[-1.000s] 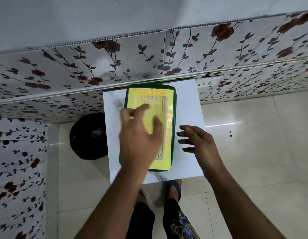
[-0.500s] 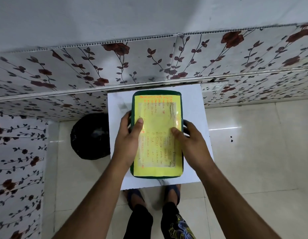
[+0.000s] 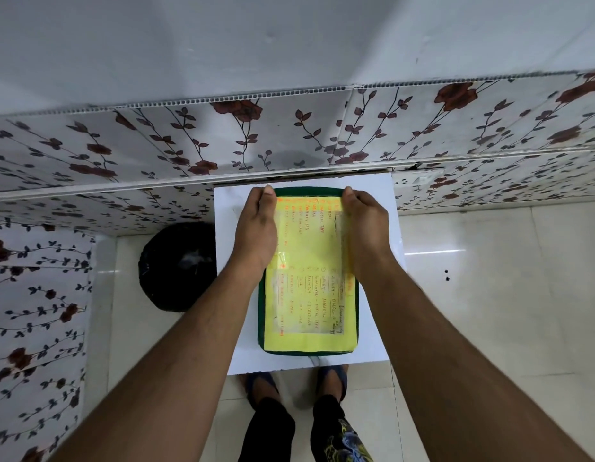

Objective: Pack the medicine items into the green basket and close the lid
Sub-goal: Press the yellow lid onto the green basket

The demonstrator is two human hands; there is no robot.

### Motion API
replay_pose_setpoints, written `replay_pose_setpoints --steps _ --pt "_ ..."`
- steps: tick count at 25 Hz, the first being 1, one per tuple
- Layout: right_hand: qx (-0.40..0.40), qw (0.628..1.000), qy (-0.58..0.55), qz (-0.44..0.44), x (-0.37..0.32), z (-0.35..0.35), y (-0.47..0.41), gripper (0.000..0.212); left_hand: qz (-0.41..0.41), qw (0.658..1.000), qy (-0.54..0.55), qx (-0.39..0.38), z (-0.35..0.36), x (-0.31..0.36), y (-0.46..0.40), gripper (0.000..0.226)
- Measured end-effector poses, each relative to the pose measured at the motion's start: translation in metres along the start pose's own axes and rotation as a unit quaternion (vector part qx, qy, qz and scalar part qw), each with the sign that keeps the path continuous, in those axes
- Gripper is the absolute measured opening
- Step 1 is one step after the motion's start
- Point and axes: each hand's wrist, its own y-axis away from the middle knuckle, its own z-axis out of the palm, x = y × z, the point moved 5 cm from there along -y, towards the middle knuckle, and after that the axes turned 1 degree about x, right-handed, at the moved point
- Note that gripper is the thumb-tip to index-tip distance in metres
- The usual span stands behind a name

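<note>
The green basket (image 3: pixel 309 351) stands on a small white table (image 3: pixel 376 328) with its lid down. A yellow sheet with orange and dark handwriting (image 3: pixel 309 295) covers the lid's top. My left hand (image 3: pixel 257 228) lies flat on the lid's far left part, fingertips at the far edge. My right hand (image 3: pixel 364 225) lies the same way on the far right part. Both palms press on the lid; neither holds anything. The basket's inside and any medicine items are hidden under the lid.
A black round bin (image 3: pixel 177 266) stands on the floor just left of the table. A floral-patterned wall panel (image 3: pixel 289 138) runs right behind the table and along the left side. Glossy light floor tiles (image 3: pixel 489 295) lie to the right. My feet (image 3: pixel 296 381) are under the near table edge.
Both hands have slid from the middle of the lid's sides to its far end. One second ago only my left hand touched the lid and the right hovered beside it.
</note>
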Motion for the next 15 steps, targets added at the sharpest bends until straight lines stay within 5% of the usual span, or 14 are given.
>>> replay_pose_setpoints --steps 7,11,13,15 --pt "0.041 0.999 0.002 0.02 -0.004 0.0 -0.003 0.023 0.014 0.999 -0.002 0.037 0.002 0.0 -0.004 0.034" --pt "-0.006 1.0 0.012 -0.005 -0.003 -0.003 -0.003 0.025 0.02 0.999 -0.012 0.049 0.0 0.005 0.001 0.033" --pt "-0.022 0.996 0.088 -0.008 0.001 -0.019 0.008 0.031 -0.014 0.998 -0.032 0.056 -0.014 0.002 0.016 0.031" --pt "-0.067 0.978 0.198 0.014 0.013 -0.04 0.034 0.047 -0.087 0.995 -0.049 -0.016 -0.03 -0.014 0.042 0.035"
